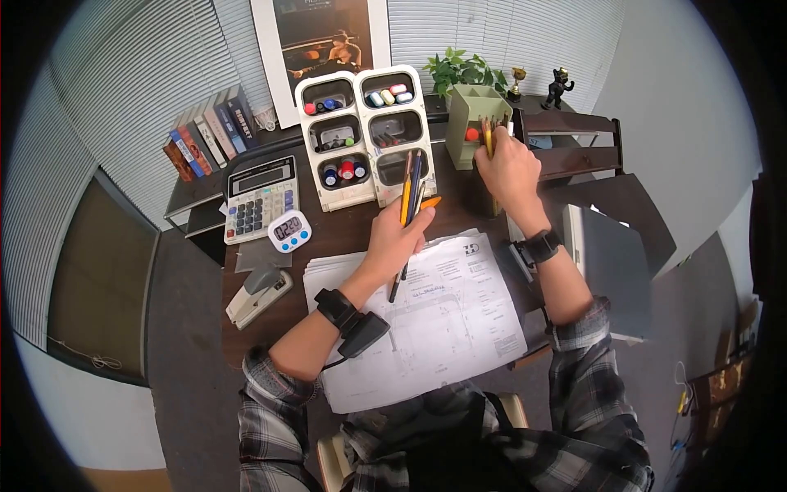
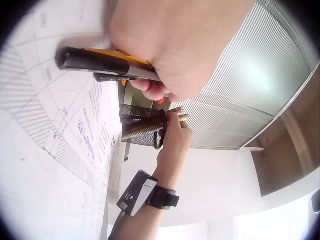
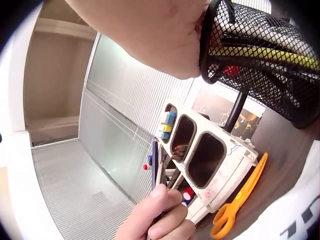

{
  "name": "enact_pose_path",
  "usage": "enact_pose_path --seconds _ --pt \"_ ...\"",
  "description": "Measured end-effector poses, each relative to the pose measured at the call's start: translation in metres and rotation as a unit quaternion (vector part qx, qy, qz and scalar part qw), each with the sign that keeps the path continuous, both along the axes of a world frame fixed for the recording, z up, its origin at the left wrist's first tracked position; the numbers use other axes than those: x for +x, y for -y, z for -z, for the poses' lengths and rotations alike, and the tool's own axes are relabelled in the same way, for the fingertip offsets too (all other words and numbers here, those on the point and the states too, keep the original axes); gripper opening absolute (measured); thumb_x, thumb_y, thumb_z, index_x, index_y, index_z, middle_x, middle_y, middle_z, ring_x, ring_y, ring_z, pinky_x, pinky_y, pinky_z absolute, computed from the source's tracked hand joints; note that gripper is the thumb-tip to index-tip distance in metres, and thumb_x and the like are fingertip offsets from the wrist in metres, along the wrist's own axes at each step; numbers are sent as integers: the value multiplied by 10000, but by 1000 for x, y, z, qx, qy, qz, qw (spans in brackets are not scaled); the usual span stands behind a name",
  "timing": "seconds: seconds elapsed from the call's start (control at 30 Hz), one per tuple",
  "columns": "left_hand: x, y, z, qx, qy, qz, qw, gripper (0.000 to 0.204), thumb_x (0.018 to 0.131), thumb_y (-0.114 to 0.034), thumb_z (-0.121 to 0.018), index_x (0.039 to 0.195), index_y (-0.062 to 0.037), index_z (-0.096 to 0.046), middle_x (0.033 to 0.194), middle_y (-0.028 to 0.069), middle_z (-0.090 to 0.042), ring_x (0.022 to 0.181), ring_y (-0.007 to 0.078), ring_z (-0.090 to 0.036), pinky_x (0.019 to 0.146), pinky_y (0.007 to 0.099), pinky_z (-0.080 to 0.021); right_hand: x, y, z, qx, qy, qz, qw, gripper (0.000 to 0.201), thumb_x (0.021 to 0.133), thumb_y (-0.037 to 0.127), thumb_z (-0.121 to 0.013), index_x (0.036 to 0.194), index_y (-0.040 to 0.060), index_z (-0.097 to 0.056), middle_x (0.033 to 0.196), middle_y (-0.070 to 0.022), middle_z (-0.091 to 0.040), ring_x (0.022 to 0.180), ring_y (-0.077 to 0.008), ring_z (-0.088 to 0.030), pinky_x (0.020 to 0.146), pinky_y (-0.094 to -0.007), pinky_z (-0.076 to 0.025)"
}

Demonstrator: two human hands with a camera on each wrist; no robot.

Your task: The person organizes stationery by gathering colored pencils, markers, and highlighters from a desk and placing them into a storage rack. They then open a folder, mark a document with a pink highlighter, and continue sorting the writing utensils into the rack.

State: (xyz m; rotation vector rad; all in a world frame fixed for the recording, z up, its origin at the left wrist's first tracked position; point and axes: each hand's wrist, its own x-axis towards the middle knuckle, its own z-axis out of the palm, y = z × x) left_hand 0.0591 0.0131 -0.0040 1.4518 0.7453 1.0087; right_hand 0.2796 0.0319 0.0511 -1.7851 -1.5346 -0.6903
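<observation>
My left hand (image 1: 392, 246) grips a bundle of pens and pencils (image 1: 416, 176) over the papers, including a yellow pencil (image 1: 406, 197) and a dark pen (image 2: 92, 62). In the head view the bundle points up and away. My right hand (image 1: 510, 172) is at the mouth of a black mesh pen cup (image 2: 142, 120), pinching a yellow pencil (image 1: 489, 139) at its rim. More pencils stand inside the cup (image 3: 265, 55); the hand hides most of the cup in the head view. Orange-handled scissors (image 3: 240, 200) lie beside the white organizer (image 1: 369, 135).
The organizer holds markers and erasers in its compartments. A green holder (image 1: 467, 115) stands behind the right hand. Printed sheets (image 1: 426, 344) lie in front. A calculator (image 1: 262, 197), a digital timer (image 1: 290, 232) and a stapler (image 1: 259, 295) sit left; a grey binder (image 1: 611, 262) is right.
</observation>
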Motion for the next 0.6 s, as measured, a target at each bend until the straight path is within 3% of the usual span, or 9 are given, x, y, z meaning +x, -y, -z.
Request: enact_pose_path --seconds 0.2,0.37,0.53,0.6 --pt "-1 0 -1 -2 -7 -9 1000 233 966 -219 -639 974 8 -588 626 -13 -500 485 64 -483 437 250 -373 -2 5 -4 -29 -28 -1 999 297 843 303 -683 855 29 -569 701 -177 -673 650 -384 -674 560 -484 -523" --pt "-1 0 0 3 -11 -11 1000 234 965 -219 -641 976 9 -589 628 -12 -506 485 64 -486 438 249 -373 -3 5 -7 -64 -37 13 997 324 850 366 -703 836 59 -601 701 -146 -677 668 -365 -676 594 -466 -523" --pt "-1 1 -1 3 -7 -13 1000 236 960 -218 -648 976 11 -590 629 -11 -512 485 63 -488 438 249 -376 3 -2 -4 -33 2 27 999 318 829 325 -705 826 24 -601 698 -196 -674 663 -390 -679 577 -480 -539" --pt "-1 3 -4 9 -15 -11 1000 239 976 -238 -638 894 -39 -535 604 -23 -483 489 63 -471 450 233 -357 4 -2 -4 -33 2 26 999 318 831 324 -706 825 24 -601 699 -194 -674 664 -390 -679 577 -480 -539"
